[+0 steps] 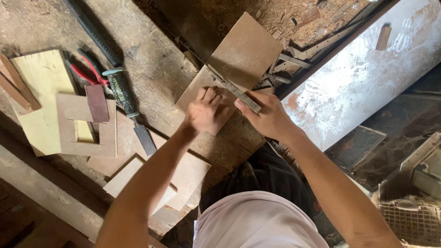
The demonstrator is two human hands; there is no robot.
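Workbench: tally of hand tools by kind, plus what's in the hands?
Metal file or rasp, under right hand and steadied by left hand: 1
Chisel, dark handle: 1
Pliers, red handles: 1
Long black handle, tool head out of view: 1
Total: 4

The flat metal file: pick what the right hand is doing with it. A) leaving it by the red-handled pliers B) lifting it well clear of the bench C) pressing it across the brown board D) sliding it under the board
C: the right hand presses the flat metal file across the brown board, which the left hand steadies.
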